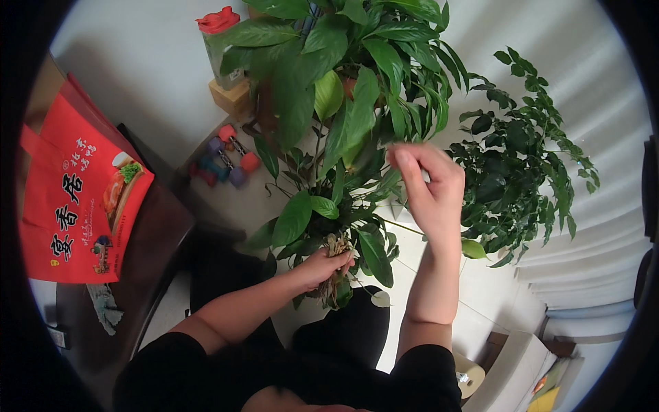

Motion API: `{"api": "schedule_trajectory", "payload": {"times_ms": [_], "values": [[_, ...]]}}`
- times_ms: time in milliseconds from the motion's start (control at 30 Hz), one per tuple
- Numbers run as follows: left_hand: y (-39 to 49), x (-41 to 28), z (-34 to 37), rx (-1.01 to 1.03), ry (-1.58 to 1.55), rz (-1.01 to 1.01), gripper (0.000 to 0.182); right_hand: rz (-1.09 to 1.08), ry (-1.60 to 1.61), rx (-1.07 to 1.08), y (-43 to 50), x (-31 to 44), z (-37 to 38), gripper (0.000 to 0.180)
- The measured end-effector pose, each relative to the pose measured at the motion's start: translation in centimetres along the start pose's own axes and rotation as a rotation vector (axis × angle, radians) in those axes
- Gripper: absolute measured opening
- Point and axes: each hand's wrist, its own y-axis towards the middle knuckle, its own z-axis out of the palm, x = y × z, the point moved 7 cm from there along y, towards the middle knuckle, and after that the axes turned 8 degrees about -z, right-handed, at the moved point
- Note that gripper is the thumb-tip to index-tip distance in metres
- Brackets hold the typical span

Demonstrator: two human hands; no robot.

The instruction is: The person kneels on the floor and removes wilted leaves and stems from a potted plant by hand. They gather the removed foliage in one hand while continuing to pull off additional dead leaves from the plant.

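My left hand [325, 269] is closed around a bunch of dry, brown leaves and stalks [337, 247] low in front of me, among green leaves. My right hand [430, 170] is raised at the right side of a broad-leaved peace lily [355, 113], its fingers curled and slightly blurred; whether anything thin is between the fingertips I cannot tell. Large glossy leaves fill the space above and between my hands, and one white flower [380, 299] hangs below the left hand. The plant's base is mostly hidden by foliage.
A red carrier bag with writing [77, 206] stands on a dark wooden table [165, 226] at the left. Several dumbbells [226, 154] lie on the floor by the wall. A red-topped bottle [221, 51] stands on a wooden block [230, 98]. At the right are another leafy plant [509, 154] and pale curtains [582, 201].
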Motion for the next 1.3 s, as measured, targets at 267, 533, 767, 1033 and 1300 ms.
{"api": "schedule_trajectory", "payload": {"times_ms": [267,533,767,1033,1300], "values": [[2.9,1.4,0.8,0.013,-0.039,0.029,0.022,-0.231,-0.433,-0.135,6.3,-0.4,10.7,0.039],[3.0,1.2,1.1,0.058,-0.038,0.010,0.026,-0.052,-0.289,-0.200,6.0,-2.4,6.6,0.022],[3.9,1.3,0.9,0.074,-0.062,-0.019,0.021,-0.186,-0.572,-0.269,10.7,-3.8,3.0,0.017],[4.5,1.1,0.7,0.035,-0.070,0.000,0.030,-0.193,-0.291,-0.260,14.6,-9.6,5.4,0.014],[3.7,0.3,0.4,0.073,-0.005,-0.063,0.020,-0.036,-0.293,-0.171,11.5,-10.1,4.7,0.018]]}}
